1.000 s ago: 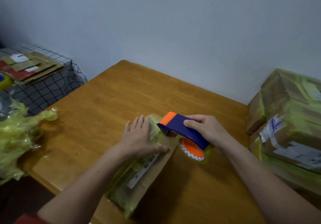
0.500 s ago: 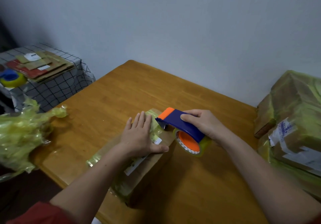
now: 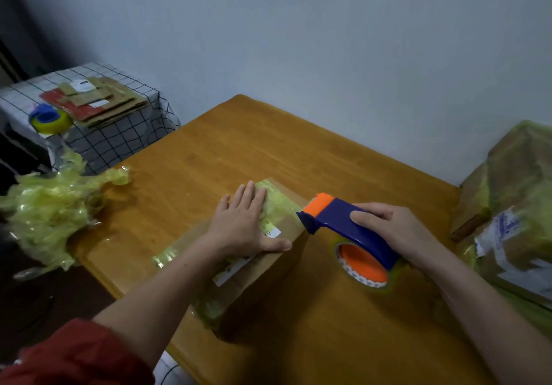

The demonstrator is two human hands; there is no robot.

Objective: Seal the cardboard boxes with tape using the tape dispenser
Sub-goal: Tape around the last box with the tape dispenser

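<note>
We log an orange-brown wooden table [image 3: 209,151]. Near centre lies a flat brown cardboard box [image 3: 248,283]. The blue-and-orange plastic tape dispenser [image 3: 337,217] sits at the box's right edge, with the right hand [image 3: 394,229] curled round it. Left hand [image 3: 245,226] — fingers straight, pressing the box top.

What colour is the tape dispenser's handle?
The tape dispenser handle is dark blue; head view.

stacked boxes [image 3: 519,205]: cut by right edge | label [image 3: 231,271]: print unreadable | crumpled plastic [image 3: 44,211]: cut by left edge
</note>
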